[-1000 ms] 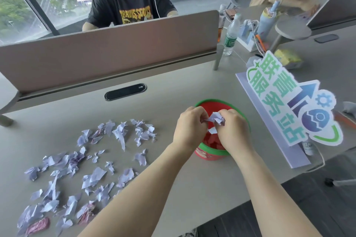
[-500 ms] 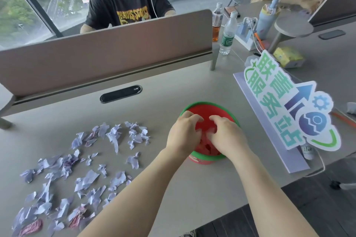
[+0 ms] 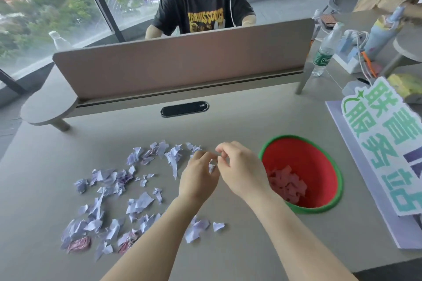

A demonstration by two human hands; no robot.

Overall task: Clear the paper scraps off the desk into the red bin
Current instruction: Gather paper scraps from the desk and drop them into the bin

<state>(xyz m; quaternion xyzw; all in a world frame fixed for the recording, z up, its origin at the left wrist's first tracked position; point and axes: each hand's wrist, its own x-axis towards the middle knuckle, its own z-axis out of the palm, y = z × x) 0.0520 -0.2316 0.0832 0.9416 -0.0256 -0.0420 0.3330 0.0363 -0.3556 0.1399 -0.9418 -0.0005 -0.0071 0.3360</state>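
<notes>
Both hands, left (image 3: 199, 175) and right (image 3: 239, 166), hover loosely curled, holding nothing, over paper scraps (image 3: 137, 203)

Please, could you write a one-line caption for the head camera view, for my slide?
Both hands, left and right, hover over paper scraps on the desk, beside the red bin.

Yellow "TRAVIS SCOTT" lettering fronts the black T-shirt (image 3: 203, 7) beyond the fingers; right of them, the cut-out sign (image 3: 383, 143) reads "联青服务站" in green.
</notes>
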